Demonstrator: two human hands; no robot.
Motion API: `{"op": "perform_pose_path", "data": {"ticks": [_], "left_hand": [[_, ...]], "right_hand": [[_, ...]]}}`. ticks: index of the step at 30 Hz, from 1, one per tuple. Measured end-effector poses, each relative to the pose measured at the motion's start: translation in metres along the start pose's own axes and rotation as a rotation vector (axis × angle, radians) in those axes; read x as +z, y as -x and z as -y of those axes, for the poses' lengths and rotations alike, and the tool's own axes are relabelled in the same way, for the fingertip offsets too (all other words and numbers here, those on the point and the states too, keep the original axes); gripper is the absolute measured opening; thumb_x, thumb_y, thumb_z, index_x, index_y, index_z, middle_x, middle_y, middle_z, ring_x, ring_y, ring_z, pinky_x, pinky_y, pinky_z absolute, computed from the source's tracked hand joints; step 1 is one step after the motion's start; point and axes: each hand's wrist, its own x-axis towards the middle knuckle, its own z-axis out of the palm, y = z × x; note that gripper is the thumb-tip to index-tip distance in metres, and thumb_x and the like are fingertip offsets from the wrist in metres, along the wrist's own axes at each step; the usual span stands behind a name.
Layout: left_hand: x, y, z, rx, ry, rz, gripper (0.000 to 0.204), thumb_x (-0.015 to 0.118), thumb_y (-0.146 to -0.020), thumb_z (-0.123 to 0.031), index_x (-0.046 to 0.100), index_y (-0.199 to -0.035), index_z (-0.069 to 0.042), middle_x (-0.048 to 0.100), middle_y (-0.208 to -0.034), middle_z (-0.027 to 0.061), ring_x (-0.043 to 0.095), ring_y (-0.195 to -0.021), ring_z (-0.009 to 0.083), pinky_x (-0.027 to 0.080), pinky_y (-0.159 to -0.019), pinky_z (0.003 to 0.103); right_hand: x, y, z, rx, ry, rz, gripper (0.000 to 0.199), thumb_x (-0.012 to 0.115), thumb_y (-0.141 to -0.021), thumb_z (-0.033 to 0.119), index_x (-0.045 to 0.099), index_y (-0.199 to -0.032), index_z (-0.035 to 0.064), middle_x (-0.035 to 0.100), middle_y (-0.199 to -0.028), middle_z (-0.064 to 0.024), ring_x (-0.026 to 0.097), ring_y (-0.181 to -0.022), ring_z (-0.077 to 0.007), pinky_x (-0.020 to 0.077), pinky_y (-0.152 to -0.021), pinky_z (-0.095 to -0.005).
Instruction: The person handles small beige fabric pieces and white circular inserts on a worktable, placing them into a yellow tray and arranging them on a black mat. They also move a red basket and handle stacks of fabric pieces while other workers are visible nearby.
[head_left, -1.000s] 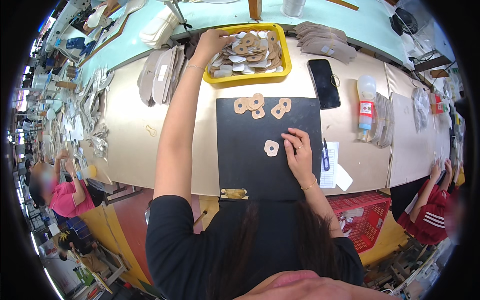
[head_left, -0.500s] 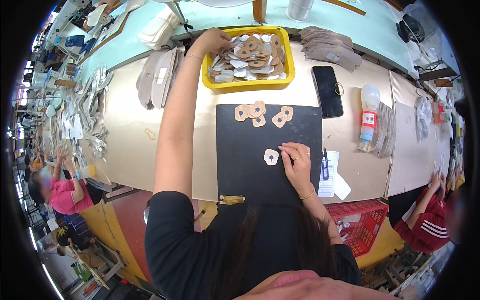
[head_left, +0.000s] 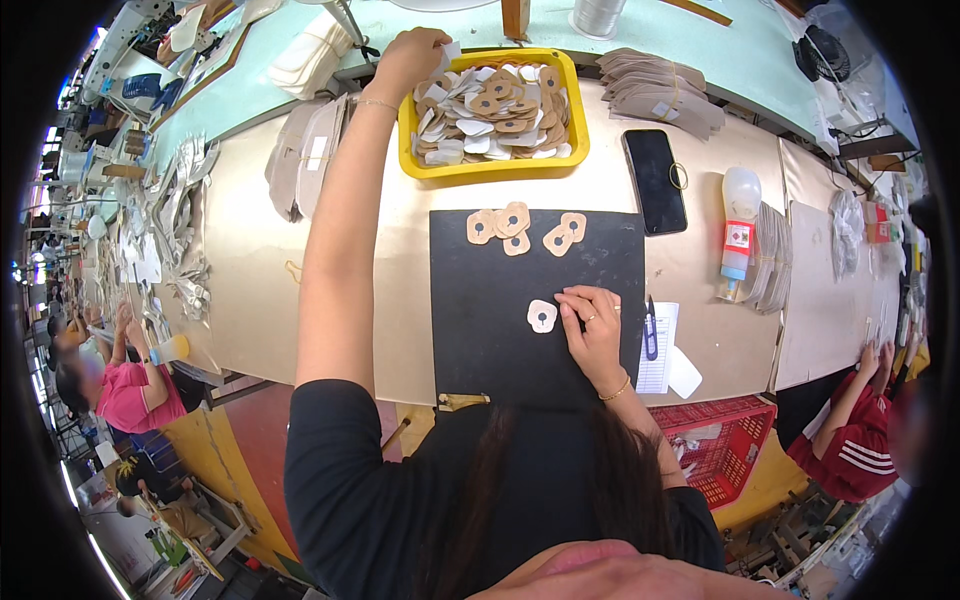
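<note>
At the far left corner of a yellow tray (head_left: 492, 168), my left hand (head_left: 411, 60) pinches a small, thin white piece (head_left: 449, 56), partly hidden by the fingers. Tan and white cut pieces (head_left: 512, 126) fill the tray in a loose heap. My right hand (head_left: 594, 325) rests on a black board (head_left: 490, 365), fingers bent, thumb and forefinger slightly apart, nothing visible between them. Just left of its fingertips lies a pale cut piece (head_left: 542, 316) with a dark keyhole-shaped centre. Several similar tan pieces (head_left: 513, 218) lie further up the board, some overlapping.
A phone (head_left: 655, 180), a squeeze bottle (head_left: 739, 225) and a slip of paper with a purple-handled tool (head_left: 651, 338) lie to the right. Banded stacks of cut panels (head_left: 308, 160) flank the tray. A red crate (head_left: 720, 455) stands below the table edge. Other people sit on both sides.
My left hand has lifted out of the tray's left side and moved up and left, bringing a white piece with it. The right hand has stayed in place.
</note>
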Motion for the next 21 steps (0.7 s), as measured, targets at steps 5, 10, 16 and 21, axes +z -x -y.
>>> {"op": "perform_pose_path", "data": {"ticks": [5, 10, 16, 21], "left_hand": [[0.016, 0.012, -0.006, 0.137, -0.001, -0.184, 0.025, 0.054, -0.09, -0.016, 0.074, -0.106, -0.015, 0.071, -0.098, 0.0117, 0.067, -0.089, 0.0334, 0.055, -0.082, 0.043], [0.028, 0.02, -0.018, 0.298, -0.221, -0.2, 0.022, 0.057, -0.091, -0.015, 0.072, -0.107, -0.014, 0.072, -0.096, 0.0071, 0.067, -0.089, 0.0272, 0.054, -0.078, 0.039], [0.041, 0.021, -0.031, 0.333, -0.205, -0.218, 0.022, 0.056, -0.085, -0.008, 0.071, -0.101, -0.012, 0.07, -0.095, 0.0064, 0.065, -0.096, 0.0265, 0.054, -0.082, 0.037], [0.048, 0.025, -0.032, 0.354, -0.209, -0.172, 0.021, 0.058, -0.086, -0.01, 0.071, -0.103, -0.01, 0.069, -0.095, 0.0079, 0.065, -0.094, 0.0271, 0.054, -0.082, 0.037]], "right_hand": [[0.0, -0.001, 0.0, -0.004, 0.001, -0.002, 0.012, 0.068, -0.084, 0.005, 0.07, -0.095, 0.0068, 0.065, -0.095, -0.0055, 0.061, -0.088, -0.023, 0.0416, -0.084, -0.0363], [0.0, -0.001, 0.001, 0.003, 0.001, -0.003, 0.012, 0.069, -0.083, 0.005, 0.071, -0.095, 0.0069, 0.065, -0.095, -0.0048, 0.061, -0.088, -0.0227, 0.0414, -0.084, -0.0362], [0.001, -0.001, 0.0, 0.008, 0.002, -0.019, 0.012, 0.069, -0.083, 0.005, 0.071, -0.094, 0.0075, 0.065, -0.096, -0.0044, 0.061, -0.089, -0.0219, 0.0409, -0.084, -0.0359], [0.001, 0.0, 0.0, 0.004, 0.016, -0.013, 0.013, 0.07, -0.082, 0.006, 0.071, -0.095, 0.0077, 0.065, -0.097, -0.004, 0.061, -0.089, -0.0215, 0.0407, -0.085, -0.0361]]}}
